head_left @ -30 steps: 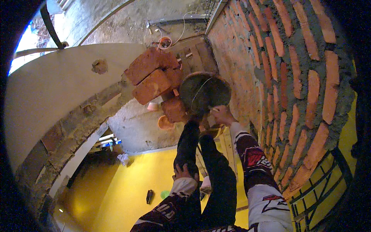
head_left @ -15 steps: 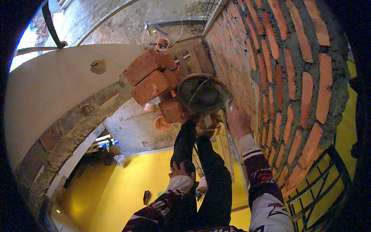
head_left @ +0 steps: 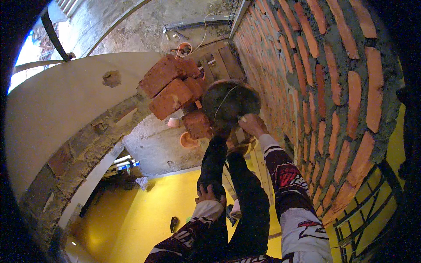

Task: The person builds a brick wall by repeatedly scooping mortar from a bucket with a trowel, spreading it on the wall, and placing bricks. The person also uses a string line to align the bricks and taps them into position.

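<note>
My right hand (head_left: 253,126) is closed at the near right rim of a round dark bucket (head_left: 239,101). A thin wire handle lies across the bucket's mouth. A small piece shows at my fingertips, but what I grip is mostly hidden. My left hand (head_left: 209,195) rests on my left knee, fingers stretched over the dark trousers, holding nothing. Just left of the bucket sits a stack of red bricks (head_left: 172,98), with one more brick (head_left: 197,124) at its near side.
A brick wall (head_left: 322,87) with grey mortar joints rises close on my right. Left stands a curved plastered wall (head_left: 79,92) with a rough edge. Wooden boards (head_left: 222,61) lie beyond the bucket. Below are an orange bowl (head_left: 188,140), a yellow surface (head_left: 162,201) and a dark metal grille (head_left: 366,215).
My right hand has moved left and slightly away from me, from beside the brick wall to the bucket's near rim. My left hand stays on my knee.
</note>
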The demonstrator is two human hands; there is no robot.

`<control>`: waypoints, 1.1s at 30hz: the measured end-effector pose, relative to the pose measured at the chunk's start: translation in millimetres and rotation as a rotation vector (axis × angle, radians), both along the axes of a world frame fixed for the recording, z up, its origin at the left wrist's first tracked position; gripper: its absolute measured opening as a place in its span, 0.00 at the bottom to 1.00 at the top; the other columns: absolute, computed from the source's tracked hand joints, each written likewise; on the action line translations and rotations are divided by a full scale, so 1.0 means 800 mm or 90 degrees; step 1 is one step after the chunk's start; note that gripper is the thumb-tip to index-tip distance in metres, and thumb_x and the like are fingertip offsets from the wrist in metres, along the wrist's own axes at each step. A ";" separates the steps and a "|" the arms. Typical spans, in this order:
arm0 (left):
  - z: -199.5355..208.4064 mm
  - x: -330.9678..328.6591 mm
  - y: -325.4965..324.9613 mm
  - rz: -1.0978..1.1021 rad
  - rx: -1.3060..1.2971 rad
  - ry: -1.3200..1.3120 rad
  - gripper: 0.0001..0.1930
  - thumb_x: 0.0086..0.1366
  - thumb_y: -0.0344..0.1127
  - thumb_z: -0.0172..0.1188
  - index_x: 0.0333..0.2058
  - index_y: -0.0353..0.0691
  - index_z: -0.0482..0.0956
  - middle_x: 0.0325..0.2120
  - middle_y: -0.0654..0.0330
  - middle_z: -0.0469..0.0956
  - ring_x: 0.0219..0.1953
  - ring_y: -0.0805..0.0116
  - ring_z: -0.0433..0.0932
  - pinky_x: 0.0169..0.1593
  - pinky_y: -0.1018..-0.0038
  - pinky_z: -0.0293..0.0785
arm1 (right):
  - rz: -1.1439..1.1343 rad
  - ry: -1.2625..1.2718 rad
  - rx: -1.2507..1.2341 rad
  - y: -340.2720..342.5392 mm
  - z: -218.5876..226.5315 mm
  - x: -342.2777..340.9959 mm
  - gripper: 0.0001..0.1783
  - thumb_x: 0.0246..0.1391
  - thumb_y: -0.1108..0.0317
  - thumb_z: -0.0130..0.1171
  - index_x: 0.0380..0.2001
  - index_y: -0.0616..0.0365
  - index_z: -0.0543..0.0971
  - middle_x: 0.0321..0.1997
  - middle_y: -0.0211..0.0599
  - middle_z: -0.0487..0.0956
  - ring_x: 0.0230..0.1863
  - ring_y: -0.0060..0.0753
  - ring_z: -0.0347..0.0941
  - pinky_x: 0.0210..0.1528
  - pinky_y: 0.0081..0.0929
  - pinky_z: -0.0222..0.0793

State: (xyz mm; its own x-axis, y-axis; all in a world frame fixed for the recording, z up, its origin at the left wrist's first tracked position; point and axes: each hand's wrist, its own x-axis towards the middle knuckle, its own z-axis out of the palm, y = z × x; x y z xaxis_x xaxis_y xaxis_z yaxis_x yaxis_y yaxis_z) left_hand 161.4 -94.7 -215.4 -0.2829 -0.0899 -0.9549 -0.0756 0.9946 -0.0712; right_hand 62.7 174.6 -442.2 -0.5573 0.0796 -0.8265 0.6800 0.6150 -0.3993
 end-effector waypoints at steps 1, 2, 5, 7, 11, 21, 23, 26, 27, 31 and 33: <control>0.001 -0.001 0.001 0.008 -0.001 0.003 0.42 0.53 0.57 0.59 0.62 0.40 0.58 0.65 0.34 0.54 0.63 0.34 0.60 0.58 0.41 0.62 | -0.018 0.034 -0.027 0.002 0.000 0.003 0.24 0.49 0.46 0.59 0.32 0.59 0.82 0.38 0.55 0.82 0.41 0.59 0.78 0.43 0.47 0.73; 0.002 -0.002 0.002 0.005 -0.002 0.007 0.41 0.53 0.57 0.59 0.62 0.40 0.59 0.65 0.34 0.54 0.63 0.34 0.60 0.58 0.42 0.62 | -0.018 0.022 -0.014 0.003 -0.002 0.006 0.24 0.49 0.47 0.60 0.32 0.59 0.82 0.37 0.54 0.82 0.40 0.58 0.78 0.42 0.47 0.73; 0.004 -0.004 0.000 -0.017 0.006 0.009 0.42 0.55 0.58 0.58 0.63 0.39 0.58 0.64 0.34 0.54 0.62 0.35 0.60 0.59 0.42 0.62 | -0.073 0.084 -0.006 0.004 -0.011 0.022 0.23 0.49 0.48 0.61 0.33 0.60 0.82 0.35 0.52 0.82 0.39 0.54 0.79 0.40 0.46 0.73; 0.003 -0.005 -0.003 -0.049 0.016 -0.004 0.45 0.57 0.61 0.55 0.65 0.36 0.56 0.64 0.32 0.54 0.62 0.34 0.60 0.59 0.42 0.63 | -0.121 0.083 0.010 0.006 -0.017 0.036 0.23 0.49 0.49 0.63 0.33 0.61 0.81 0.34 0.51 0.82 0.37 0.50 0.80 0.39 0.45 0.72; -0.002 -0.004 -0.005 -0.078 0.001 -0.013 0.47 0.55 0.62 0.57 0.65 0.36 0.56 0.63 0.32 0.55 0.60 0.33 0.63 0.58 0.40 0.64 | -0.109 0.330 -0.016 0.019 -0.010 0.054 0.20 0.49 0.51 0.64 0.30 0.61 0.80 0.30 0.48 0.81 0.32 0.42 0.79 0.34 0.40 0.71; -0.014 -0.020 -0.007 -0.052 -0.011 -0.075 0.46 0.60 0.58 0.55 0.68 0.34 0.51 0.68 0.35 0.49 0.68 0.37 0.54 0.68 0.46 0.53 | -0.204 0.121 -0.107 0.069 0.158 0.094 0.17 0.54 0.53 0.61 0.25 0.57 0.79 0.19 0.36 0.74 0.23 0.28 0.71 0.28 0.35 0.66; -0.014 -0.022 -0.008 -0.073 0.027 -0.039 0.46 0.60 0.59 0.55 0.68 0.36 0.50 0.68 0.35 0.48 0.68 0.39 0.54 0.68 0.48 0.53 | -0.302 0.270 -0.113 0.077 0.211 0.108 0.18 0.55 0.53 0.61 0.25 0.58 0.79 0.19 0.35 0.74 0.22 0.27 0.69 0.28 0.33 0.66; -0.015 -0.027 -0.007 -0.142 0.068 -0.012 0.47 0.60 0.61 0.54 0.69 0.39 0.48 0.69 0.36 0.47 0.69 0.42 0.54 0.69 0.50 0.54 | -0.301 0.265 -0.062 0.117 0.298 0.135 0.21 0.57 0.52 0.59 0.21 0.57 0.72 0.19 0.27 0.68 0.23 0.24 0.62 0.26 0.31 0.59; -0.015 -0.030 -0.005 -0.155 0.065 -0.008 0.47 0.60 0.61 0.54 0.69 0.39 0.48 0.69 0.36 0.47 0.69 0.42 0.54 0.68 0.49 0.54 | -0.359 0.337 -0.072 0.130 0.329 0.144 0.20 0.58 0.54 0.58 0.20 0.57 0.70 0.18 0.27 0.68 0.22 0.24 0.61 0.24 0.30 0.57; -0.020 -0.041 0.008 -0.199 0.066 -0.005 0.46 0.60 0.61 0.54 0.69 0.40 0.49 0.69 0.37 0.47 0.69 0.41 0.54 0.68 0.48 0.54 | -0.491 0.441 0.030 0.185 0.451 0.183 0.11 0.58 0.60 0.57 0.30 0.57 0.77 0.19 0.32 0.70 0.20 0.25 0.64 0.24 0.27 0.59; -0.022 -0.046 0.015 -0.216 0.064 0.000 0.46 0.60 0.61 0.54 0.69 0.41 0.49 0.69 0.37 0.47 0.68 0.40 0.54 0.68 0.48 0.54 | -0.493 0.468 0.162 0.201 0.494 0.197 0.12 0.58 0.61 0.57 0.37 0.58 0.79 0.22 0.35 0.73 0.22 0.29 0.69 0.25 0.29 0.63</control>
